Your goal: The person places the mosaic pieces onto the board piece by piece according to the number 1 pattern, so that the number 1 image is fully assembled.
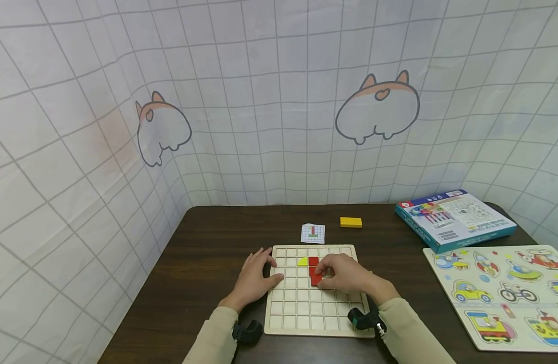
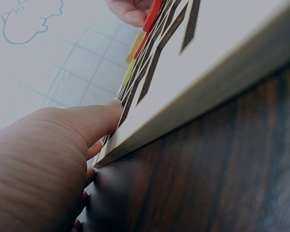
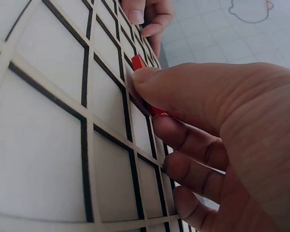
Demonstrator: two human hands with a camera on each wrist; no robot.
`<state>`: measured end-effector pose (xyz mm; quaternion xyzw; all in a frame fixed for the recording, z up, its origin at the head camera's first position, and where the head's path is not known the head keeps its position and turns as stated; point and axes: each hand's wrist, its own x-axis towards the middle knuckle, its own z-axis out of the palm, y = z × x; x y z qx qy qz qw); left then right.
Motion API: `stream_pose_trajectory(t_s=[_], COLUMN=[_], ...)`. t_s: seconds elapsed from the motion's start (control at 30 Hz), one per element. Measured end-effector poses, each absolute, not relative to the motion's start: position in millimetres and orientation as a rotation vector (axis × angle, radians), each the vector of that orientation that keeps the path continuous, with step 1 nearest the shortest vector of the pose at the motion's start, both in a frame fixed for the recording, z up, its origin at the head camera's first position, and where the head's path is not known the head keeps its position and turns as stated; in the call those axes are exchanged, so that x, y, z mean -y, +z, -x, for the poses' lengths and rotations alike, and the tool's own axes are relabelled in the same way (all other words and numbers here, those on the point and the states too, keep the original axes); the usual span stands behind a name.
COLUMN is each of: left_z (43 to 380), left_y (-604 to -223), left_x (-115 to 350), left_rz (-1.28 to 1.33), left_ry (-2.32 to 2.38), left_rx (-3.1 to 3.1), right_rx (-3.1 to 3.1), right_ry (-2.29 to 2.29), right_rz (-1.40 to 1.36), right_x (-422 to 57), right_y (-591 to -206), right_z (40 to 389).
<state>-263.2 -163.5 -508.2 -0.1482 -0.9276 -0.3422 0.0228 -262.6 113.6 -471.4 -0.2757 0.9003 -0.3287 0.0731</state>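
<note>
A pale wooden grid board (image 1: 290, 307) lies on the dark table, with a yellow-green piece (image 1: 302, 261) and a red piece (image 1: 313, 261) side by side in its upper cells. My right hand (image 1: 344, 273) pinches a red block (image 1: 315, 279) just below that red piece. In the right wrist view the thumb covers much of the red block (image 3: 137, 62), so whether it is seated in a cell is hidden. My left hand (image 1: 253, 275) rests at the board's left edge, thumb (image 2: 104, 118) touching its upper surface and the other fingers relaxed along the side.
Behind the board lie a small card (image 1: 312, 233) with a coloured grid pattern and a yellow block (image 1: 351, 222). To the right, a boxed game (image 1: 456, 217) overlaps the far edge of a vehicle puzzle board (image 1: 488, 270). A white grid-patterned curtain (image 1: 260, 101) surrounds the table.
</note>
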Motion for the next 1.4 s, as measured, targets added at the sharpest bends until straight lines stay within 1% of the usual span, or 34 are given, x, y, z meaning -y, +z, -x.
stream_pose_trajectory(t_s=[1.4], left_z=[262.9], left_y=[-508.3], left_x=[163.9], left_rz=[0.474], left_ry=[-1.068], left_rx=[2.865], right_rx=[-2.710], right_ry=[-0.965], right_rz=[0.800], right_x=[-112.8], right_y=[-471.8], right_z=[260.9])
